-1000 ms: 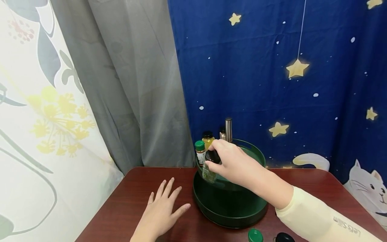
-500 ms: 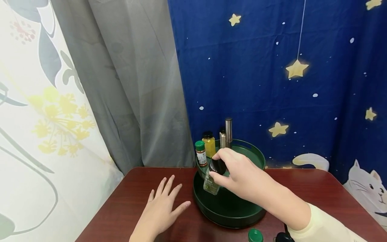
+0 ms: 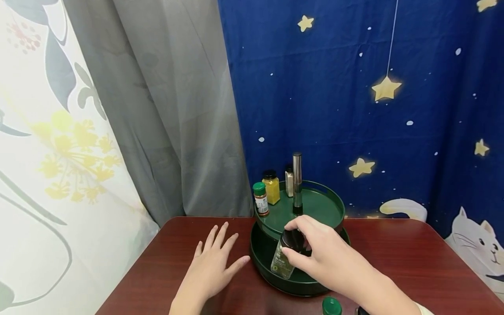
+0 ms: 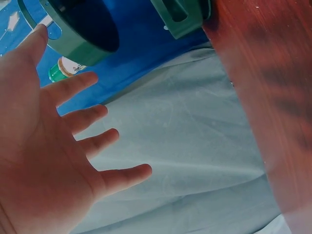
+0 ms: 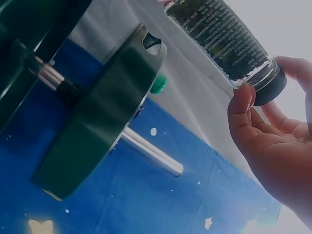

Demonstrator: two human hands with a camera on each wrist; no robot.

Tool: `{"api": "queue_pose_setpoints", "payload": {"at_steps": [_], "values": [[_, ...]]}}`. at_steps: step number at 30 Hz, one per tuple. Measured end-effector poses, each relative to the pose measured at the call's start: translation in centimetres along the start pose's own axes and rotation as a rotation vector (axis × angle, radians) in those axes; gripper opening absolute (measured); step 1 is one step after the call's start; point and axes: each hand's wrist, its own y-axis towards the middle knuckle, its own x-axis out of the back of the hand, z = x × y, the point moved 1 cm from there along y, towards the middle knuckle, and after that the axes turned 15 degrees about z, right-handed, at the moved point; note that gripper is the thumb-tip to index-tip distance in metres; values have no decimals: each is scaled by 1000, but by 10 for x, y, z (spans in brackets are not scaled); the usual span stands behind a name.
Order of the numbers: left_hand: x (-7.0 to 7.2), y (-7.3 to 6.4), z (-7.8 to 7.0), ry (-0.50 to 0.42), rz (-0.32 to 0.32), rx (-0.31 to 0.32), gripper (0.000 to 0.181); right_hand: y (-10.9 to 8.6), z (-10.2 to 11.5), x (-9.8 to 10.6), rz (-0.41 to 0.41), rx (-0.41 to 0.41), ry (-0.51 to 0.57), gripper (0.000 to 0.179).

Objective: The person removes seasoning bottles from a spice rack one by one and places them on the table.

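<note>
My right hand (image 3: 328, 260) pinches the black lid of a clear spice jar (image 3: 281, 264) between thumb and fingers. Dark green dried herbs fill the jar, which tilts in front of the upper tier and overlaps the lower tier of a green two-tier round tray (image 3: 315, 205). In the right wrist view, printed white lines show on the jar (image 5: 222, 39), with the tray's upper tier (image 5: 92, 126) off to one side. My left hand (image 3: 210, 269), fingers spread, holds nothing and hovers near the table to the left of the tray; its palm (image 4: 44, 156) shows in the left wrist view.
On the upper tier stand a green-capped jar (image 3: 260, 200), a jar of yellow spice (image 3: 271, 188) and a slim dark-capped bottle (image 3: 289, 183), beside the metal post (image 3: 297, 179). Another green cap (image 3: 331, 306) shows at the near edge of the reddish-brown table (image 3: 173, 238).
My right hand has brought the herb jar from the upper tier's left edge down and toward me, over the lower tier. My left hand has stayed almost still.
</note>
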Motion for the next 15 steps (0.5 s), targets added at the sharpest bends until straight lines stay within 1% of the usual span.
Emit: {"api": "queue_pose_setpoints", "payload": {"at_steps": [5, 8, 13, 15], "values": [[1, 3, -1, 13, -21, -7, 77, -8, -5, -8, -20, -1, 29, 32], [1, 5, -2, 12, -28, -13, 75, -14, -8, -13, -24, 24, 24, 32], [-1, 6, -3, -2, 3, -4, 75, -21, -16, -21, 5, 39, 25, 33], [-2, 7, -3, -10, 21, -3, 76, -24, -20, -24, 10, 32, 16, 34]]}}
